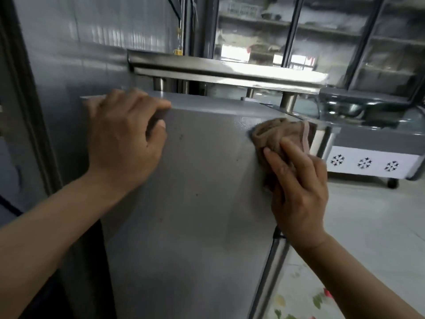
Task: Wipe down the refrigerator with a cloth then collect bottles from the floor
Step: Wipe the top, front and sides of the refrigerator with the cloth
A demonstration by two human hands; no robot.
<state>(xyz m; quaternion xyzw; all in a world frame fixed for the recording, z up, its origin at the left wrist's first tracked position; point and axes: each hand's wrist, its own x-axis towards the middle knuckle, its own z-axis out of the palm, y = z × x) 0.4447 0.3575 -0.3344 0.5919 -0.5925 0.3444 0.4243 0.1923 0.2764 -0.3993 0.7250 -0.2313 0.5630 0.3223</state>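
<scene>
A grey refrigerator (195,180) fills the middle of the view, seen from above its side panel. My left hand (124,139) grips its top edge, fingers curled over the corner. A bunched brown cloth (280,137) is pressed against the upper right part of the panel by my right hand (299,189), which holds the cloth with its fingers spread over it. No bottles are in view.
A stainless steel shelf (218,70) on round legs stands just behind the refrigerator. A glass-topped chest freezer (372,162) with snowflake marks sits at the right. Glass display cabinets (322,31) line the back. A grey wall panel (69,54) is at the left. Pale floor (379,226) lies at the right.
</scene>
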